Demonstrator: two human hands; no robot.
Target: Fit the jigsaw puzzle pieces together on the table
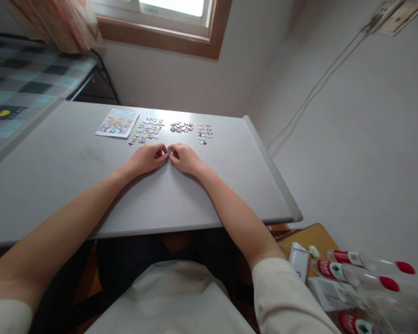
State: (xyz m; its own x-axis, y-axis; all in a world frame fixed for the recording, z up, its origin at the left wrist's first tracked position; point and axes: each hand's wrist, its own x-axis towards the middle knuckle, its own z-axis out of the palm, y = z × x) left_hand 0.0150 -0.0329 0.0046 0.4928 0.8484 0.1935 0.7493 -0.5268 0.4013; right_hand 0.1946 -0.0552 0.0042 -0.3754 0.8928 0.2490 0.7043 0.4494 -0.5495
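Note:
Both hands meet over the middle of the white table (167,204). My right hand (184,157) pinches a small puzzle piece (170,151) between thumb and fingers. The closed fingertips of my left hand (148,157) touch the left side of that piece. Just beyond the hands, loose puzzle pieces lie in three groups: a wide spread (149,130) at the left, a dense pile (181,127) in the middle, and a small group (205,133) at the right. A colourful picture card (118,123) lies flat left of the pieces.
A bed with a checked cover (31,74) stands at the back left. Bottles with red caps (351,273) lie on a brown stool (316,234) at the lower right. A cable (310,95) hangs along the right wall.

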